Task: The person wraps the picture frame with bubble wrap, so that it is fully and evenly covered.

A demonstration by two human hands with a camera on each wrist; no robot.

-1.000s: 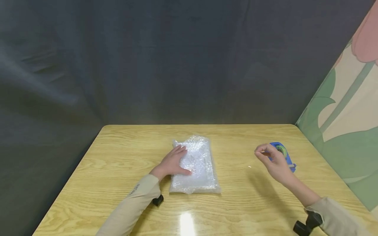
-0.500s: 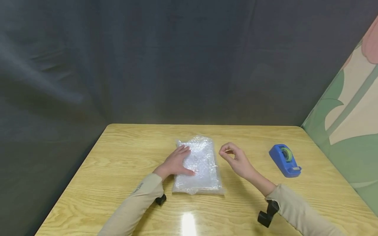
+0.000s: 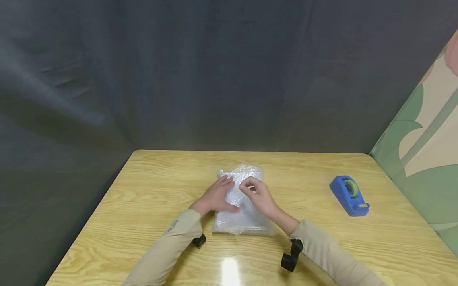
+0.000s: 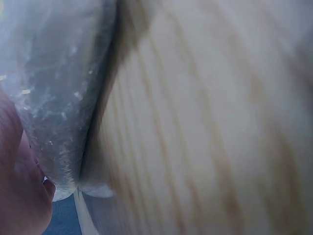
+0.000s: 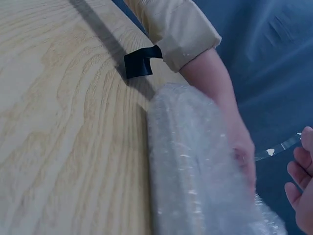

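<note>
A flat package wrapped in bubble wrap (image 3: 243, 222) lies on the wooden table. My left hand (image 3: 218, 196), fingers spread, rests on its left side; part of this hand shows at the left edge in the left wrist view. Over the package, my right hand (image 3: 258, 195) has thumb and forefinger brought together. The right wrist view shows a short strip of clear tape (image 5: 279, 148) stretching from these fingertips toward the package. In that view the bubble wrap (image 5: 195, 161) stands between the two hands, and the right hand (image 5: 302, 183) is cut off by the frame.
A blue tape dispenser (image 3: 348, 196) with a greenish roll stands on the right part of the wooden table (image 3: 161, 178). Dark cloth (image 3: 229, 79) hangs behind, and a flower-patterned cloth (image 3: 433, 159) is on the right. Each wrist carries a black camera.
My right hand has moved left from beside the tape dispenser to over the package, fingertips still together. The left hand has stayed on the package. The whole scene has shifted slightly right in view.
</note>
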